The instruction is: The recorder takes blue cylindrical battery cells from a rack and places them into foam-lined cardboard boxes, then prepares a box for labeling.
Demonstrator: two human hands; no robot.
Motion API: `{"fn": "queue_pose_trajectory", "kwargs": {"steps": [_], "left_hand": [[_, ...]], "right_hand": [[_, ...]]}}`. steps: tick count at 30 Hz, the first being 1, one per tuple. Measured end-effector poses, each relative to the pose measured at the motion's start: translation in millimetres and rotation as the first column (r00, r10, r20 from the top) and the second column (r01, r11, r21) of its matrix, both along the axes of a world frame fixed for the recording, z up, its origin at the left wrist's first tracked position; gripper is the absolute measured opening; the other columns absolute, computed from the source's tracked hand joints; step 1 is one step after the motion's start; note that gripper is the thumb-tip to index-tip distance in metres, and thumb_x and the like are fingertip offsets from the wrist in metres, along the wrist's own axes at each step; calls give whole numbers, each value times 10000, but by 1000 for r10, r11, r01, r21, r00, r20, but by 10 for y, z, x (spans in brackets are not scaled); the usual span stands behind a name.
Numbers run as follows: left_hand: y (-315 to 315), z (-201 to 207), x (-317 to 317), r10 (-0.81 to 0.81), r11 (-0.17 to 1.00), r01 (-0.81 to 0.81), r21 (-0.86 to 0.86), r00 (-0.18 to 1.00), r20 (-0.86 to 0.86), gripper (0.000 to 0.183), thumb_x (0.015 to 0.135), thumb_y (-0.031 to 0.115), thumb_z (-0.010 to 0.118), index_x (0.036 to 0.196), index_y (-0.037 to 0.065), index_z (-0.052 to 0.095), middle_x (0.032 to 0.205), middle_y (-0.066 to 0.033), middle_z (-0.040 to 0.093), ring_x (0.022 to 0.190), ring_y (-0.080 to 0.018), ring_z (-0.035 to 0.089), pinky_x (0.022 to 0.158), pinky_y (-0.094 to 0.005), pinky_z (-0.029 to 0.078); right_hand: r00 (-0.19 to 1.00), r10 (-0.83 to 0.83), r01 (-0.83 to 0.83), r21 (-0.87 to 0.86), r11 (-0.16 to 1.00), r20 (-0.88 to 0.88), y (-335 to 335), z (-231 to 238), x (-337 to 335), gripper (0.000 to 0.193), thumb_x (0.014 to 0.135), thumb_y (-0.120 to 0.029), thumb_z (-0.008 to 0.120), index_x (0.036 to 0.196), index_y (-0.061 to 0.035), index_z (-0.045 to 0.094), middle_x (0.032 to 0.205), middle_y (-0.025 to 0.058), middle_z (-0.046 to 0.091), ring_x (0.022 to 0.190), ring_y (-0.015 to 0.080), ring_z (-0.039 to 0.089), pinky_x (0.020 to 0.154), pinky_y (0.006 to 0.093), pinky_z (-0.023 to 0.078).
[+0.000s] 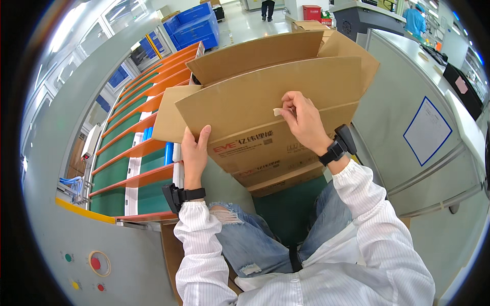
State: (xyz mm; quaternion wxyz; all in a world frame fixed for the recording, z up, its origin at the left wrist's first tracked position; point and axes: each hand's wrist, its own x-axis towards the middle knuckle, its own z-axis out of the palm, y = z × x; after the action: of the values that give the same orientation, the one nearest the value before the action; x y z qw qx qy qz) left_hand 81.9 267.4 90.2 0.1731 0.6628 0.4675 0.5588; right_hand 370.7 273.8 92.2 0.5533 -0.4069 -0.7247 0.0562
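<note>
A large brown cardboard box (265, 130) stands in front of my knees, its top flaps raised and spread. My left hand (195, 155) is closed on the lower left corner of the near flap (245, 99), thumb on its front face. In front of the same flap, my right hand (303, 120) pinches a small off-white piece (277, 111) between thumb and fingers; its exact kind is too small to make out. Dark printing marks the box's near side. What lies inside the box is hidden by the flaps.
To the left runs a green conveyor (109, 199) with orange dividers (138, 150) and several blue cylinders (169, 153). A grey panel with coloured buttons (95, 263) sits at lower left. A grey cabinet (388, 97) stands close on the right. Blue bins (196, 28) are stacked behind.
</note>
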Motion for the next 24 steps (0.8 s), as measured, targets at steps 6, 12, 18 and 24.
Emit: {"fn": "queue_pose_trajectory", "kwargs": {"steps": [6, 12, 18, 24], "left_hand": [[-1, -50, 25, 45, 999, -45, -13, 999, 30, 305, 957, 213, 620, 1116, -41, 564, 1015, -119, 658, 934, -187, 593, 855, -296, 455], [12, -58, 77, 37, 999, -37, -6, 998, 41, 300, 960, 211, 617, 1116, -41, 565, 1027, -101, 647, 938, -171, 575, 866, -290, 447], [74, -58, 165, 32, 999, -33, 18, 999, 43, 287, 962, 181, 608, 1147, -32, 556, 1062, -93, 640, 957, -157, 573, 861, -283, 448], [56, -248, -21, 209, 976, -211, 54, 977, 43, 301, 929, 226, 642, 1080, -26, 579, 997, -137, 634, 899, -230, 587, 811, -349, 472]], "right_hand": [[999, -33, 32, -16, 999, -30, 42, -27, -42, 220, 838, -88, 684, 986, -49, 525, 773, 65, 590, 757, 252, 569, 753, 364, 436], [991, -104, 103, -16, 995, -82, 87, -55, -67, 266, 797, -139, 739, 949, -64, 533, 704, 46, 562, 672, 247, 544, 722, 368, 418], [924, -379, 372, -112, 921, -52, 106, -28, 225, 404, 701, -283, 830, 929, -82, 563, 651, -10, 513, 611, 196, 499, 696, 356, 358], [925, -373, 364, -115, 924, -66, 172, -128, -30, 452, 739, -380, 806, 971, -55, 594, 720, 72, 596, 683, 228, 575, 682, 366, 453]]}}
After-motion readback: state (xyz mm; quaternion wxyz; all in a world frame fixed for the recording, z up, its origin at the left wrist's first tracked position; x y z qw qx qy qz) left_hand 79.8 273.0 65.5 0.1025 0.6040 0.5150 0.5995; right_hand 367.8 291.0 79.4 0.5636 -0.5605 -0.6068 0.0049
